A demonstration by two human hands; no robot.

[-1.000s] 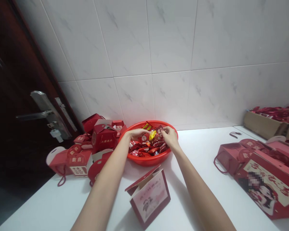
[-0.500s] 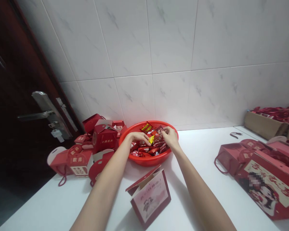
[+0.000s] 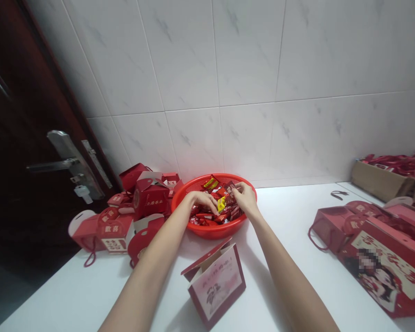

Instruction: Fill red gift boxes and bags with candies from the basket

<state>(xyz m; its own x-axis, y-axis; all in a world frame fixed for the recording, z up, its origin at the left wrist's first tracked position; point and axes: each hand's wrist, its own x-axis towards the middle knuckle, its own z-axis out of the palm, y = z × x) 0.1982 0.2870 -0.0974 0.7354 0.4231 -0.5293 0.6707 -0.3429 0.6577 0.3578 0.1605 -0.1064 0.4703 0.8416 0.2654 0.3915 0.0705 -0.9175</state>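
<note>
A red plastic basket holds a heap of wrapped candies, mostly red. My left hand reaches in from the left, fingers stretched downward and apart among the candies. Its fingertips are beside a yellow-wrapped candy, and whether they touch it is hard to tell. My right hand is over the basket's right side, thumb and fingers pinching a dark red candy packet. Between my forearms, nearer me, an open-topped paper gift box with a pink printed front stands on the white table.
Several red gift boxes with cord handles are piled at the left. Larger red boxes stand at the right, below a cardboard box of dark red ribbon-like items. A small dark tool lies near the tiled wall. A door handle is at far left.
My left hand has shifted slightly right, and the yellow candy has moved a little right and down. My right hand stays almost in place on the dark red packet.
</note>
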